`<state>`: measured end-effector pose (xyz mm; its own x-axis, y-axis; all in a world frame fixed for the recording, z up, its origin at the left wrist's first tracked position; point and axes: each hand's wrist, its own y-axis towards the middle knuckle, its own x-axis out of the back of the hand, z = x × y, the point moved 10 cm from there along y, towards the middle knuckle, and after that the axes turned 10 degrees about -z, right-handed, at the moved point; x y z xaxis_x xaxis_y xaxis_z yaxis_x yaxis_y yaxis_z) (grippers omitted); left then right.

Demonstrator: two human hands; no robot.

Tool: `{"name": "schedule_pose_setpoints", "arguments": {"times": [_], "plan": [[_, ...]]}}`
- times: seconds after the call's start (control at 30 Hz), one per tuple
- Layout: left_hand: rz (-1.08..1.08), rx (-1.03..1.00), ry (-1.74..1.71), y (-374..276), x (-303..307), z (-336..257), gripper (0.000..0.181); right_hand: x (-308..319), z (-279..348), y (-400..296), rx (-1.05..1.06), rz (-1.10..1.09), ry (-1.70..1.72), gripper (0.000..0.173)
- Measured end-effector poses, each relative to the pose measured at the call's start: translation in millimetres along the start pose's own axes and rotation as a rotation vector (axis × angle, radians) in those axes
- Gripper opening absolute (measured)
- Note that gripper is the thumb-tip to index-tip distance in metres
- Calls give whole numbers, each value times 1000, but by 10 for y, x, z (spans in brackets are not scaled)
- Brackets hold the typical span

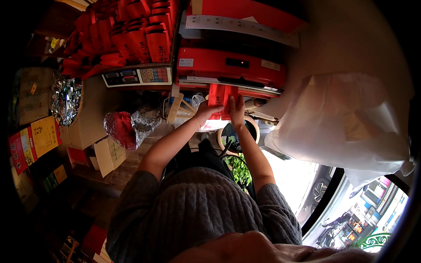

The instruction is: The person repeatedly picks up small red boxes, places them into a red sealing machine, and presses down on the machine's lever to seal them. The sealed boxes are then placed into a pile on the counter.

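Observation:
Two red printed packets hang side by side from the front slot of a red sealing machine, their upper ends at or inside it. My left hand grips the left packet low down, thumb across its front. The second red packet is pinched by my right hand, thumb in front and fingers along its right edge. A small red light glows on the machine's dark display. How far the packet tops reach into the slot is hidden.
Many similar red packets stand on a scale left of the machine. Silvery pouches fill a carton at left. Foil-lined red bag, potted plant below. A large white plastic bag bulges at right.

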<state>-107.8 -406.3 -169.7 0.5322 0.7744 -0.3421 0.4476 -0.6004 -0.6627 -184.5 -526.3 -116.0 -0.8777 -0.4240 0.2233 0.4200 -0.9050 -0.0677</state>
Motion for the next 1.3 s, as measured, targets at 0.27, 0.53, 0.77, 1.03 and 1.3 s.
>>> {"name": "schedule_pose_setpoints", "arguments": {"times": [0.27,0.53,0.77,1.03,1.3], "plan": [[12,-9,-33,22,-14,15,36,204,259,12,204,-187,-200,25],[4,-9,-7,40,13,5,38,-34,1612,859,766,-223,-615,35],[-19,-46,-34,18,3,-45,40,-377,1280,1023,865,-65,-852,51],[-27,3,-32,-8,9,-43,39,-377,1270,882,898,-105,-903,51],[-10,87,-81,70,21,92,44,-348,1181,895,843,-114,-910,53]]}}
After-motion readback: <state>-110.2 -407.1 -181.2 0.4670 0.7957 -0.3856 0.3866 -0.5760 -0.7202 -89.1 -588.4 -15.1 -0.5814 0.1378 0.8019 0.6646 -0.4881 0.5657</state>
